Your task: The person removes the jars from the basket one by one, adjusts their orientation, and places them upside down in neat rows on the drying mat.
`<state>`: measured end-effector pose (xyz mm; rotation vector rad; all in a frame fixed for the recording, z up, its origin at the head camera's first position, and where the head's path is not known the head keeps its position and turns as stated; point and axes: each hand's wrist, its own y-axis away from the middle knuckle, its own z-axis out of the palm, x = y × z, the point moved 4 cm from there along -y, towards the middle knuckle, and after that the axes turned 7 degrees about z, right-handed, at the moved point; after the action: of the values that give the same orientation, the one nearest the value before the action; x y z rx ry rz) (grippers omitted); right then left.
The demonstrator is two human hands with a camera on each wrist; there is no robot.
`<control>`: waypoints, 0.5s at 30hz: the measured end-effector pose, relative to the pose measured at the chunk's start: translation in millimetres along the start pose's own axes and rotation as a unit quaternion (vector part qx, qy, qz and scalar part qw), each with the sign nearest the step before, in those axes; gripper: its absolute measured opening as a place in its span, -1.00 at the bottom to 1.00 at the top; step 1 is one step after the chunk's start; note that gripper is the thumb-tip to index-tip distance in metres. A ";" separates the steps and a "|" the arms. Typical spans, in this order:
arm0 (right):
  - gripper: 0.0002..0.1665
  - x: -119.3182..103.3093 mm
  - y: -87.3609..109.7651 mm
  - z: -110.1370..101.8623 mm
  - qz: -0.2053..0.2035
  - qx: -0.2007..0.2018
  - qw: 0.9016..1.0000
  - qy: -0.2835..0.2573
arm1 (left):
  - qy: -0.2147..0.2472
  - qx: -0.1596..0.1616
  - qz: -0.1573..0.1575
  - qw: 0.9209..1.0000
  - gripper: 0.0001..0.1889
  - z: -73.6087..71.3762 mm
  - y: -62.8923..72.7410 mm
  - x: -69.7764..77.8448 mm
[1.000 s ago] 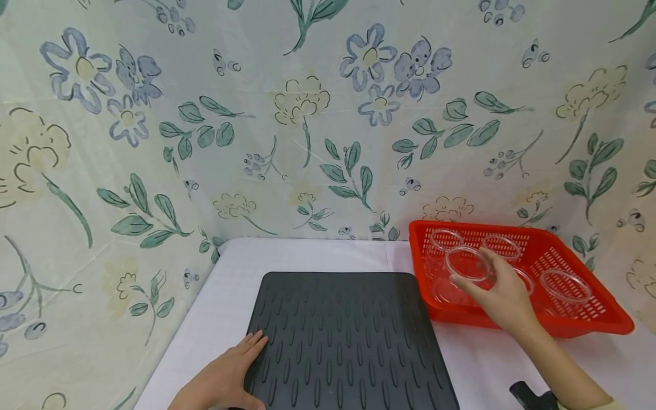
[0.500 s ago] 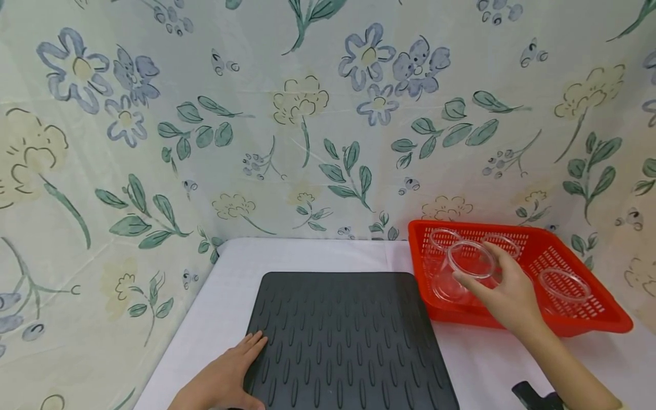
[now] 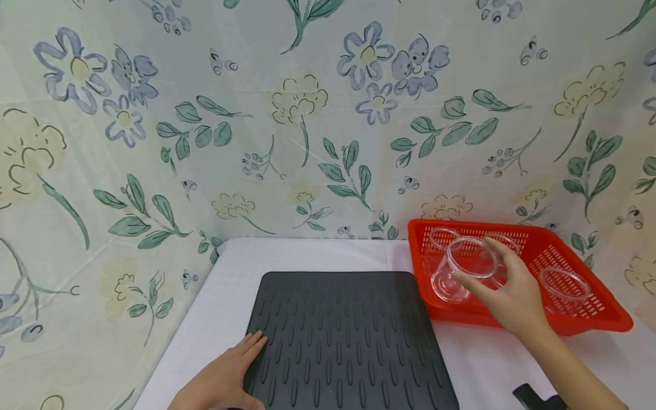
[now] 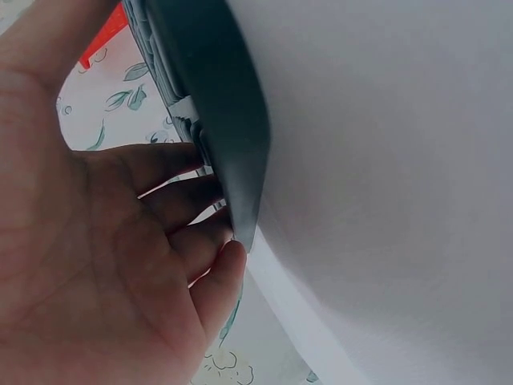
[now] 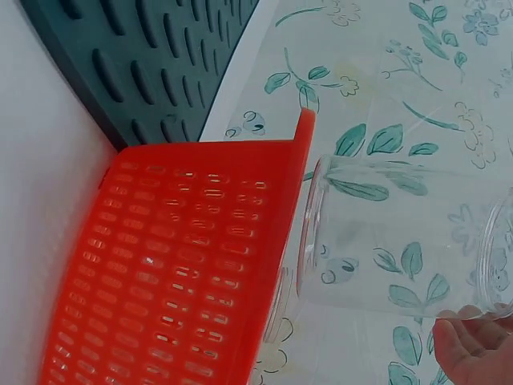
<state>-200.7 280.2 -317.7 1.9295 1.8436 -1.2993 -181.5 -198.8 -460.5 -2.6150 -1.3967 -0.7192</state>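
Note:
My right hand (image 3: 517,296) grips a clear jar (image 3: 456,272) near its rim, thumb on one side and fingers on the other. In the right wrist view the clear cylinder (image 5: 393,241) is raised above the basket's edge, with fingertips (image 5: 457,345) at its open end. Several other clear jars (image 3: 564,299) remain inside the red basket (image 3: 607,322). At lower left, my left hand (image 3: 225,370) rests on the left edge of a dark ribbed mat (image 3: 348,336). The left wrist view has its fingers touching the mat's side (image 4: 228,112), holding nothing.
A white cloth (image 3: 318,253) covers the table under mat and basket. Floral fabric (image 3: 256,131) hangs behind and to the left. A black object (image 3: 535,396) shows near the right forearm. The basket stands close to the mat's right edge.
My right hand has lifted the jar slightly, so more of its clear side shows below the rim. My left hand stays at the mat's edge.

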 end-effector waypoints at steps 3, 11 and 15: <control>0.04 -5.3 2.4 -0.8 -0.006 0.004 1.000 -0.004 | 0.001 0.000 0.001 1.000 0.30 0.1 0.1 -0.1; 0.03 -17.9 10.2 0.9 -0.024 0.017 1.000 -0.011 | 0.005 0.001 0.003 1.000 0.30 0.3 0.4 -0.5; 0.04 -22.3 13.2 2.7 -0.029 0.011 0.999 -0.017 | 0.002 0.000 0.002 1.000 0.31 0.2 -0.1 -0.8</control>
<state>-187.1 259.4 -310.0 1.8652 1.8897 -1.3672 -181.9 -199.3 -461.0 -2.6142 -1.3911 -0.7249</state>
